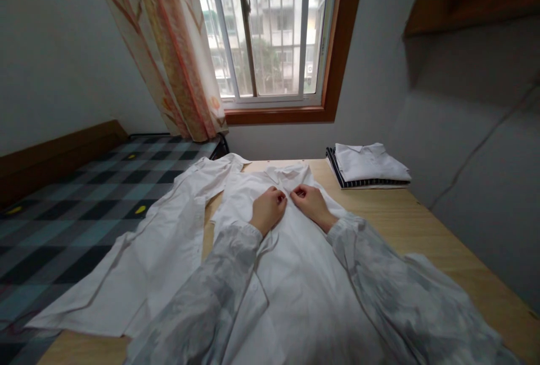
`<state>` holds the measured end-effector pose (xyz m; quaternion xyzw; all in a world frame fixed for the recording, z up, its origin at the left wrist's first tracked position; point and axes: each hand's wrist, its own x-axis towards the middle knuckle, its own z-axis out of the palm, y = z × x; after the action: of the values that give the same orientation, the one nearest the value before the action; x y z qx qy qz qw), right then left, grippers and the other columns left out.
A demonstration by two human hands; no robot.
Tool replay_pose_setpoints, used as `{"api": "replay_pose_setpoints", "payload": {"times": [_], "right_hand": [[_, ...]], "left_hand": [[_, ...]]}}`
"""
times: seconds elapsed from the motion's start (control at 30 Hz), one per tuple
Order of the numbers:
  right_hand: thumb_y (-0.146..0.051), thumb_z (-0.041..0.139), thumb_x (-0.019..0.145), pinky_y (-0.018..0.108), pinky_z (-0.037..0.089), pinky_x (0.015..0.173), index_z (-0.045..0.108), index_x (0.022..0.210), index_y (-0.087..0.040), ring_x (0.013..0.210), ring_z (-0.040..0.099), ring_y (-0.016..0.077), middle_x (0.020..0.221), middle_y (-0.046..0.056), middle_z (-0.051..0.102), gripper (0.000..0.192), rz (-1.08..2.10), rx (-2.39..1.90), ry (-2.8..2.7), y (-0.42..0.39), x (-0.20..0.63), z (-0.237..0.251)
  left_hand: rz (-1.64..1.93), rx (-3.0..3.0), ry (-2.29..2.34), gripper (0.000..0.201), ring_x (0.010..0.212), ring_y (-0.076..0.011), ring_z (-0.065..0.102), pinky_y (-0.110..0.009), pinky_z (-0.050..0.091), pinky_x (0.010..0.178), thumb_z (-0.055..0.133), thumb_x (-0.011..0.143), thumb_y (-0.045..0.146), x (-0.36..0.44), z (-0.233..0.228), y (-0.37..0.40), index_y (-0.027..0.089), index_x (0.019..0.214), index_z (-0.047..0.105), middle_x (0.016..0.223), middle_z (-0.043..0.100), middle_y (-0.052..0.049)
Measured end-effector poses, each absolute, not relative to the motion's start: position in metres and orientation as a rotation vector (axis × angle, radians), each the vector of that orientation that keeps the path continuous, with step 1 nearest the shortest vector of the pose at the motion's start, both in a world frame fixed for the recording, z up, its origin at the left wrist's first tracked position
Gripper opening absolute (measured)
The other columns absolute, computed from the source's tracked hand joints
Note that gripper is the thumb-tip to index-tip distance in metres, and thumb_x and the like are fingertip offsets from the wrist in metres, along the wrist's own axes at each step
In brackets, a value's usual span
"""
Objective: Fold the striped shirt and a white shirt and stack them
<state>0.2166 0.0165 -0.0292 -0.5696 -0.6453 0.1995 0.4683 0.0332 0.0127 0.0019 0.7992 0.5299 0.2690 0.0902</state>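
The shirt (291, 252) under my hands was plain white on the pale wood bench (426, 224); left of it the bedspread (63, 219) was grey-teal check, and my sleeves (371, 275) were mottled grey.

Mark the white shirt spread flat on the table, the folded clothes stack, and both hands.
white shirt spread flat (304, 275): head view, on its front panel.
folded clothes stack (368, 163): head view, on the top white garment.
left hand (268, 209): head view, back of hand.
right hand (310, 202): head view, back of hand.
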Motion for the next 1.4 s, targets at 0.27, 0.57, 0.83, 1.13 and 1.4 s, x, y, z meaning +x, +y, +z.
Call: {"api": "replay_pose_setpoints", "payload": {"times": [0.27,0.57,0.83,1.13,1.4], "right_hand": [[-0.03,0.072,0.085,0.031,0.048,0.069,0.07,0.085,-0.024,0.071,0.066,0.0199,0.08,0.002,0.075,0.007,0.461,-1.354,-1.588,0.015,0.216,-0.029],[-0.039,0.072,0.091,0.033,0.053,0.071,0.076,0.09,-0.023,0.074,0.067,0.0215,0.088,0.005,0.08,0.017,0.434,-1.238,-1.53,0.01,0.215,-0.024],[-0.035,0.072,0.092,0.036,0.058,0.079,0.087,0.091,-0.023,0.082,0.079,0.026,0.091,0.006,0.086,0.019,0.489,-1.232,-1.541,0.008,0.215,-0.024],[-0.045,0.073,0.092,0.033,0.059,0.079,0.089,0.088,-0.021,0.086,0.079,0.0269,0.09,0.005,0.086,0.03,0.72,-1.13,-1.455,0.011,0.217,-0.027],[-0.047,0.084,0.078,0.036,0.059,0.089,0.089,0.09,-0.02,0.089,0.078,0.0246,0.095,0.007,0.087,0.03,1.052,-1.013,-1.281,0.023,0.22,-0.032]], "left_hand": [[1.019,2.132,1.435,0.01,0.078,-0.0208,0.065,-0.031,0.045,0.072,0.073,0.094,0.028,0.032,-0.009,0.022,0.021,0.089,0.077,0.091,0.076,-0.007],[1.193,1.856,1.057,0.037,0.067,-0.0147,0.057,-0.026,0.043,0.062,0.078,0.091,0.054,0.028,-0.018,0.033,0.017,0.094,0.078,0.082,0.075,-0.004],[1.174,1.817,1.071,0.039,0.071,-0.0178,0.065,-0.029,0.049,0.067,0.082,0.087,0.055,0.027,-0.02,0.035,0.017,0.093,0.081,0.086,0.08,-0.007],[1.195,1.805,1.122,0.039,0.074,-0.0201,0.069,-0.029,0.051,0.065,0.083,0.084,0.055,0.027,-0.016,0.034,0.016,0.09,0.084,0.086,0.082,-0.009],[1.174,1.615,1.074,0.043,0.056,-0.0134,0.054,-0.026,0.039,0.055,0.087,0.079,0.055,0.028,-0.013,0.032,0.014,0.089,0.082,0.065,0.07,-0.003]]}}
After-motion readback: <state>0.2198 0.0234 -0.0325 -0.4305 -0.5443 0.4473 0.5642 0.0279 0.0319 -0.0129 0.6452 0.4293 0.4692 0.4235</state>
